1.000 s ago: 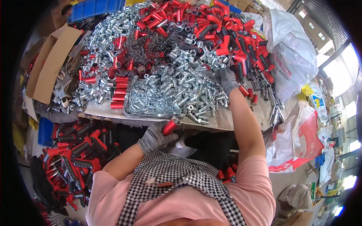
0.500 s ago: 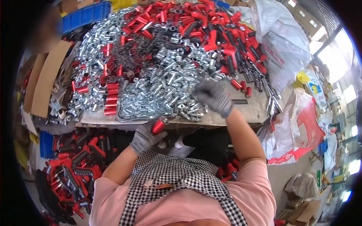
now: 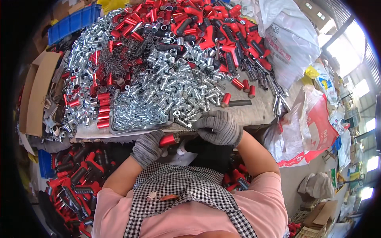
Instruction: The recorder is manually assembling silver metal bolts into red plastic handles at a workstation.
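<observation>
Curling round a red tube [image 3: 169, 139], the left hand [image 3: 147, 147] grips it just below the bench [image 3: 262, 109] edge, wrist bent inward. Beside it the right hand [image 3: 219, 127], fingers closed, pinches a thin metal rod [image 3: 189, 131] whose end meets the tube's mouth. Both gloved hands sit close to the apron [image 3: 186, 190]. Silver fittings [image 3: 158, 95] crowd the bench to its near edge; bare board shows only right of them, near a loose bolt [image 3: 237, 103].

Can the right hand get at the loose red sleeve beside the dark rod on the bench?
Probably yes. The red sleeve lies on open bench just beyond the right hand, nothing piled on it. But that hand is busy holding a spring at the left hand's tube.
</observation>
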The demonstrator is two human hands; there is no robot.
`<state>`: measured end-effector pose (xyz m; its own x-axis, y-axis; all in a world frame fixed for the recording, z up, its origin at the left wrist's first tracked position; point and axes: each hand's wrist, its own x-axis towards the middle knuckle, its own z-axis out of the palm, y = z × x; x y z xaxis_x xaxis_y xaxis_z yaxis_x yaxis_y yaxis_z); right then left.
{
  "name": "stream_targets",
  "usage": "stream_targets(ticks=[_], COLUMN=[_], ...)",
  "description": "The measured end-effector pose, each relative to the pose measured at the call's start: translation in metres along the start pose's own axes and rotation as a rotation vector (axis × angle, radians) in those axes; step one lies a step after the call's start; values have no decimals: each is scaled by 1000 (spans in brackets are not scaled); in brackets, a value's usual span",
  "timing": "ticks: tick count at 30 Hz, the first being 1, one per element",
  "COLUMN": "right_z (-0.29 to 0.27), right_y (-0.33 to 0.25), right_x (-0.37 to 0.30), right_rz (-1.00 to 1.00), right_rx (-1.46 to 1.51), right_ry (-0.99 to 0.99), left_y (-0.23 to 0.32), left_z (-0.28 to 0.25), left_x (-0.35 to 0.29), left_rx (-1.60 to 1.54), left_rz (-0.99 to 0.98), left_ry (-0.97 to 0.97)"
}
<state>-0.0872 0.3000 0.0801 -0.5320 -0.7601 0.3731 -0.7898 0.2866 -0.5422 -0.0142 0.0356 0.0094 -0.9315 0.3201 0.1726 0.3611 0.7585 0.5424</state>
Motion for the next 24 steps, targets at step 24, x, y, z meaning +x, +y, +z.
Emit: stream_targets(ticks=[24], right_z=[-39], right_y=[148], right_x=[24], right_rz=[482], right_rx=[-62], right_ry=[26], left_y=[-1], left_z=[21], left_x=[17], left_rx=[-584], left_rz=[-127], left_ry=[-161])
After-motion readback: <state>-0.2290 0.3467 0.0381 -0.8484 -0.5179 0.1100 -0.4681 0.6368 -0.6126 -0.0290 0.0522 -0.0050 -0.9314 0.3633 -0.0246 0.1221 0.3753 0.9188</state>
